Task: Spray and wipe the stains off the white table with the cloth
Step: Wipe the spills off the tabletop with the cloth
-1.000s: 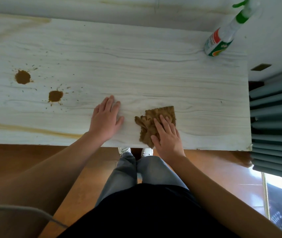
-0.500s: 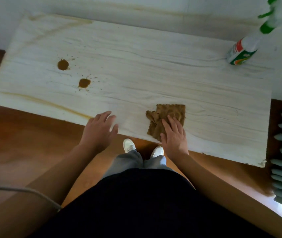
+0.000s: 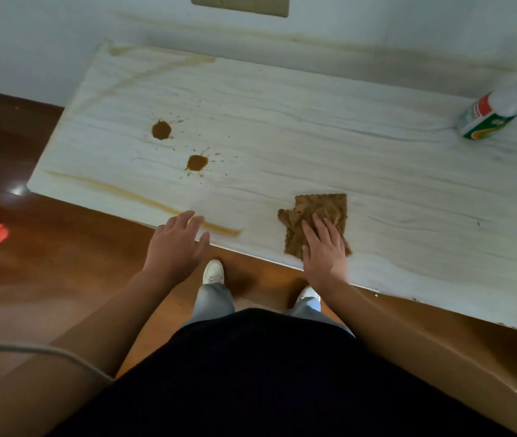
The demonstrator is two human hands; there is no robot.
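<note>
The right hand (image 3: 324,250) lies flat on the brown cloth (image 3: 318,216) near the front edge of the white table (image 3: 313,143). The left hand (image 3: 176,244) is spread out, holding nothing. Two brown stains (image 3: 197,162) sit to the left. The spray bottle (image 3: 488,116) stands far right.

From my right hand (image 3: 324,247), flat on the cloth (image 3: 320,209) by the near edge, the table (image 3: 313,146) lies open leftward to the nearer stain (image 3: 197,162) and the farther stain (image 3: 161,130) — only bare top between. My left hand (image 3: 176,244) is at the near edge, closer to me than that line. The spray bottle (image 3: 487,116) stands well apart at the far right corner, with open top between it and the cloth. The wall (image 3: 61,33) closes off the far side.
</note>
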